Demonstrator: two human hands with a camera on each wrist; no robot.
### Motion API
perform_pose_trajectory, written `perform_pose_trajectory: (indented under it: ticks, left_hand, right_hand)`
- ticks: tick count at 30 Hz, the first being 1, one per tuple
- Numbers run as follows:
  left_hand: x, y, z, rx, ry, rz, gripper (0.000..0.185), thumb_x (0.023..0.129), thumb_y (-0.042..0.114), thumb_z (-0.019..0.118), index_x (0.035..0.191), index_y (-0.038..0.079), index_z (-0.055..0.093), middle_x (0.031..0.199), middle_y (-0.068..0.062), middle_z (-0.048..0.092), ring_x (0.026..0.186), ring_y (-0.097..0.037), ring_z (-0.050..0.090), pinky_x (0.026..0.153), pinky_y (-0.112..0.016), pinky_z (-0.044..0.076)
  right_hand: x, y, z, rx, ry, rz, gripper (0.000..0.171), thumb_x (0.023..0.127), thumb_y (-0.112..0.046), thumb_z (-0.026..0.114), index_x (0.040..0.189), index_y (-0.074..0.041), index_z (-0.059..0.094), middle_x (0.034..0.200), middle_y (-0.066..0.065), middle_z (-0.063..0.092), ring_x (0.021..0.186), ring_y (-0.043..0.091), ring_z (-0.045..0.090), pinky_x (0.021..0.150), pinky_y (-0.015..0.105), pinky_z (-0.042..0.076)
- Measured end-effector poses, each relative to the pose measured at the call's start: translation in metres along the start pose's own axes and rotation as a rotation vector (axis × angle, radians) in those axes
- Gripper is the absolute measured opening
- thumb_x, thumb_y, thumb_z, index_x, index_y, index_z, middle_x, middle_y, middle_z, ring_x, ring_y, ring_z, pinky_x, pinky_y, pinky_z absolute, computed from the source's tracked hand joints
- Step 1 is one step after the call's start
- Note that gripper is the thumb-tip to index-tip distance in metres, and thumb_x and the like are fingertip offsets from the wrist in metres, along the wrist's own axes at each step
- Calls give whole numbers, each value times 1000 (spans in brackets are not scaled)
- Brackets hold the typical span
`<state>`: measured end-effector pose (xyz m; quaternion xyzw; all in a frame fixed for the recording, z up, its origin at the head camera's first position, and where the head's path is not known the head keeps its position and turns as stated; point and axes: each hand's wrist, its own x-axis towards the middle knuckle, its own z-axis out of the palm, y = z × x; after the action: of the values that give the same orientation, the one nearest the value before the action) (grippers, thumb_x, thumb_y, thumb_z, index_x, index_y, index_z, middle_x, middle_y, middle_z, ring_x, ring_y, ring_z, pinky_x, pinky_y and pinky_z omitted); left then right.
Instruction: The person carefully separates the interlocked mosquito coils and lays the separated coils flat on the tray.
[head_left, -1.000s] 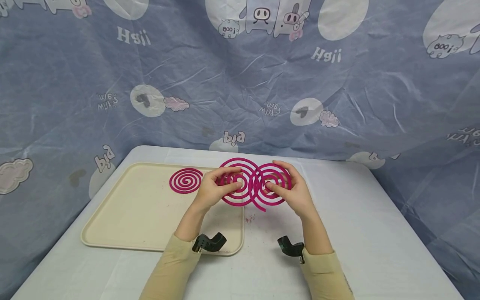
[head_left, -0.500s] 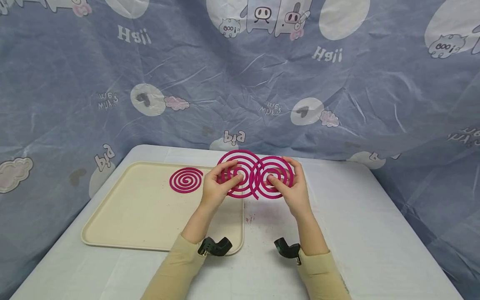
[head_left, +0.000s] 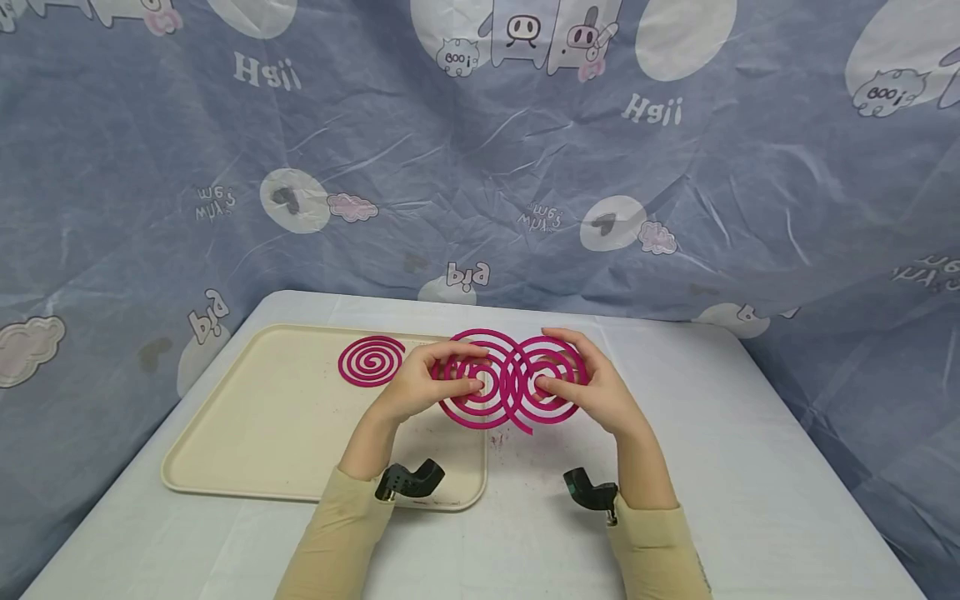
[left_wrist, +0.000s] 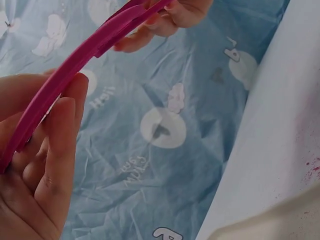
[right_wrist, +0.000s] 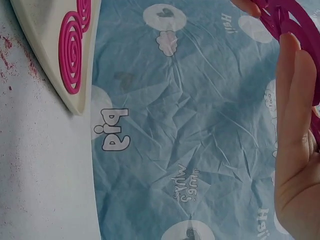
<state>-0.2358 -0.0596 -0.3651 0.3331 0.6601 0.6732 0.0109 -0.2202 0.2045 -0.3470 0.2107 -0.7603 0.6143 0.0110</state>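
Left hand [head_left: 416,385] and right hand [head_left: 592,392] pinch the interlocked pink coils [head_left: 510,379] between them.

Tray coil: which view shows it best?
Head view: the coil lies whole and flat on the tray, left of the left hand. The right wrist view catches it foreshortened, with part cut off at the frame's top edge. The left wrist view misses it entirely.

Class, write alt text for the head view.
Two hands, left hand and right hand, hold a pair of interlocked pink spiral coils above a white table. A third pink coil lies on a cream tray.
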Motion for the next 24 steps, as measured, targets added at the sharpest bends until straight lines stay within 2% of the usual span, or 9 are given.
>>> perform_pose_trajectory:
  ticks: [4,11,16,18,20,22,24]
  left_hand:
    - [1,-3,2,-27,71,-1,43,79,-5,71,120,-1,61,106,-17,65,83,-19,64,69,-29,56]
    - [5,-3,15,-57,320,27,47,78,0,74,122,5,61,109,-12,64,95,-22,63,78,-33,55]
    - [6,-4,22,-109,424,48,47,78,-1,74,123,3,61,109,-15,64,96,-28,63,75,-32,55]
    - [7,-4,23,-124,435,46,48,78,-2,73,124,2,60,109,-17,63,94,-27,63,74,-31,55]
    - [7,-3,21,-132,414,29,50,79,-3,72,127,3,58,112,-17,61,95,-24,62,76,-31,55]
    - [6,3,18,-117,346,-7,53,80,-5,70,130,2,55,115,-18,59,97,-25,61,78,-33,54]
    - [4,3,13,-105,245,-20,55,80,-5,70,132,3,53,117,-19,59,98,-26,62,78,-35,55]
  right_hand:
    - [1,-1,3,9,59,-20,60,81,-5,72,134,-11,44,118,21,54,93,21,65,73,37,56]
    - [5,-1,13,86,286,-62,61,81,-2,72,132,-7,39,110,14,58,91,19,66,73,33,55]
    - [6,1,19,135,367,-81,61,81,-3,72,130,-8,36,114,13,55,96,21,63,75,32,55]
    - [6,1,18,124,359,-72,61,81,-5,72,129,-9,35,114,13,55,95,19,63,75,32,55]
    - [5,0,15,101,309,-61,58,82,-5,71,127,-10,34,109,13,58,89,19,66,73,32,55]
    - [2,-2,9,51,218,-42,52,84,-6,69,126,-9,39,101,12,62,79,17,67,69,31,56]
    - [0,-2,1,13,108,-30,45,85,-5,67,124,-6,44,91,11,64,68,17,65,64,29,56]
